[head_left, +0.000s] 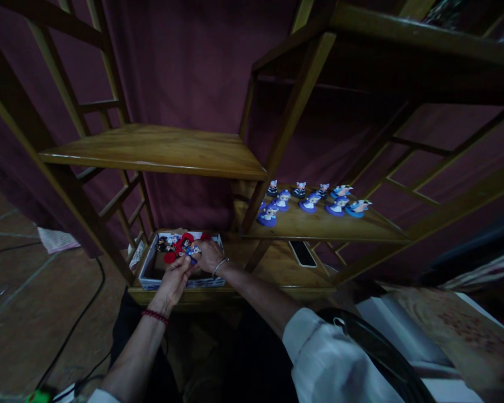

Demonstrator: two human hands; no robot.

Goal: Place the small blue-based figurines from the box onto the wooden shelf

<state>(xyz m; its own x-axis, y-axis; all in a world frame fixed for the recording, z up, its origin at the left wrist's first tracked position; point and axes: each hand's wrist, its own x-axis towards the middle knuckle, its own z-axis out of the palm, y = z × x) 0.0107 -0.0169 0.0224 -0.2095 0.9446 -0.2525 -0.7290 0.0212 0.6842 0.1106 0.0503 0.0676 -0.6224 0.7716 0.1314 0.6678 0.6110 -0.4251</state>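
Over a white box (149, 273) on the bottom shelf, my left hand (177, 278) pinches the lower part of a small blue-and-white figurine (194, 252). My right hand (209, 256) closes on the same figurine from the right. Red, black and blue figurines (172, 244) lie in the back of the box, behind my hands. On the shelf to the right stand several purple-haired figurines (309, 202) on round bases, with pink-and-black ones (300, 190) behind them and blue ones (358, 208) at the right end.
A phone (303, 253) lies on the bottom shelf (275, 267), right of the box. The upper left shelf board (159, 146) overhangs behind my hands. Wooden posts frame the compartments. A cable (84, 319) runs over the floor at left; boxes (403, 330) stand at right.
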